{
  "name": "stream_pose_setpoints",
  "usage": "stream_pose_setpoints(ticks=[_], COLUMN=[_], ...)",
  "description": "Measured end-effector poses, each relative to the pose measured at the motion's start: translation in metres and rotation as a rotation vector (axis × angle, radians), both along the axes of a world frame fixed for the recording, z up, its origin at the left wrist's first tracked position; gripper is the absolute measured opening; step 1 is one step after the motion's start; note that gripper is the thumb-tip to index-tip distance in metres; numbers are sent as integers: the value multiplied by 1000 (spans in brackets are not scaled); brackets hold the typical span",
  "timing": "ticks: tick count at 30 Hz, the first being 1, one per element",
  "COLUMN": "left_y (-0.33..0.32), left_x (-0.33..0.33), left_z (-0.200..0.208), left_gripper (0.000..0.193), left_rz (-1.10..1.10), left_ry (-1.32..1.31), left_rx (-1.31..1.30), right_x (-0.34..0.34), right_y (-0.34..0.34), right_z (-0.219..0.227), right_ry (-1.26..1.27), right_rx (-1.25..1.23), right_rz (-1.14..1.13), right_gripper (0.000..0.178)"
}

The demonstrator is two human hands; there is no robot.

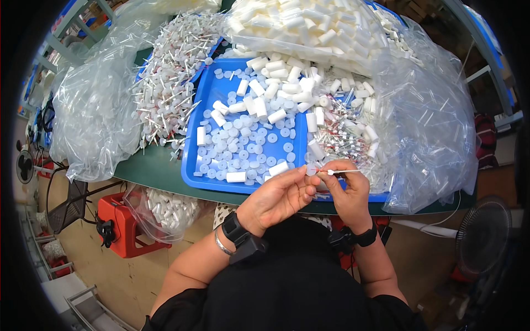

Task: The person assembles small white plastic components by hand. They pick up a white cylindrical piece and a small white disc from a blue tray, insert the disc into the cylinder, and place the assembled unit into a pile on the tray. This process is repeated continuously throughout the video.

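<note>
Over the front edge of the blue tray (pixel 189 157), my left hand (pixel 279 201) pinches a small translucent disc (pixel 312 170) between thumb and fingertips. Close against it, my right hand (pixel 353 193) grips a thin white stick-like piece (pixel 346 171) with a reddish end pointing at the disc. Whether the tip is inside the disc's hole, I cannot tell. Loose translucent discs (pixel 243 148) and white cylinders (pixel 277 116) lie scattered in the tray. Right of them is a heap of thin pieces with red and metallic ends (pixel 342 135).
Large clear plastic bags (pixel 94 121) drape both sides of the green table (pixel 146 168). A bag of white cylinders (pixel 309 27) sits at the back. Left of the tray rises a pile of disc-ended sticks (pixel 174 71). A red stool (pixel 118 220) and a fan (pixel 483 234) stand below.
</note>
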State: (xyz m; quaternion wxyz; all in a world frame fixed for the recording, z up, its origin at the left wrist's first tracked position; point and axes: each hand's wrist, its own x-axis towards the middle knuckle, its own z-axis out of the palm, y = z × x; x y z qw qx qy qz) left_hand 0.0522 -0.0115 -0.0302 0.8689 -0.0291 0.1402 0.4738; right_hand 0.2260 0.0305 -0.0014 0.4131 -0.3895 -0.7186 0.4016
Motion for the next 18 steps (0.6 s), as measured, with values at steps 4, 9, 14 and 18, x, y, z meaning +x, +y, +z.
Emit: stream_pose_setpoints(ticks=[4, 9, 14, 18], left_y=[0, 0, 1, 1], left_x=[-1, -1, 0, 3], left_z=[5, 4, 7, 6], left_gripper=[21, 18, 18, 20], left_rz=[13, 13, -3, -29], left_ry=[84, 119, 174, 246], left_rx=[38, 44, 65, 55], right_x=[1, 1, 3, 9], right_y=[0, 1, 4, 6], right_z=[3, 4, 7, 11], right_ry=[-73, -94, -126, -210], right_rx=[73, 100, 204, -8], right_rz=[-45, -36, 51, 135], right_gripper=[9, 10, 13, 20])
